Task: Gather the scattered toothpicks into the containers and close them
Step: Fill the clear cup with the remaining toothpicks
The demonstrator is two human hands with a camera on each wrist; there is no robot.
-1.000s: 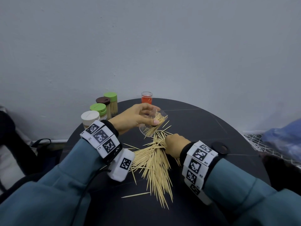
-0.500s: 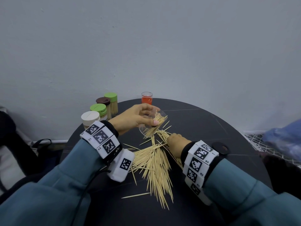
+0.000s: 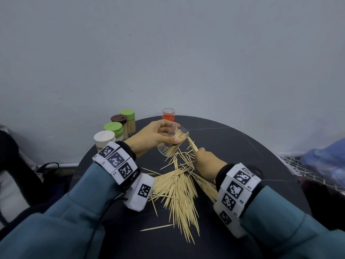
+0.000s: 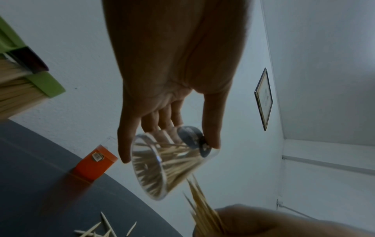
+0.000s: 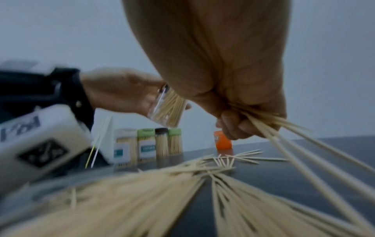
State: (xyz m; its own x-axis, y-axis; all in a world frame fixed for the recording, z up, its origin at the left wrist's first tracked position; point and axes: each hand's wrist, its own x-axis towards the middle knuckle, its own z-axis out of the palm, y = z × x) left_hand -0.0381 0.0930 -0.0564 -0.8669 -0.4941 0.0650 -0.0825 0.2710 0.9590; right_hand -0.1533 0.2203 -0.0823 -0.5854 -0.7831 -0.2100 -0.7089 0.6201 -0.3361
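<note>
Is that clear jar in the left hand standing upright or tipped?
Tipped: the clear jar lies slanted in the left hand, toothpicks showing at its open mouth.

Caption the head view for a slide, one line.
Left hand tilts clear plastic container; right hand brings a wooden toothpick bundle.

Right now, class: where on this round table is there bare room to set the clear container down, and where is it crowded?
Bare tabletop lies on the right, between the toothpick pile and the rim, and behind the hands beside the orange container. Crowded: the middle under the pile, and the back left, where four capped containers stand together. The left hand holds the clear container.
</note>
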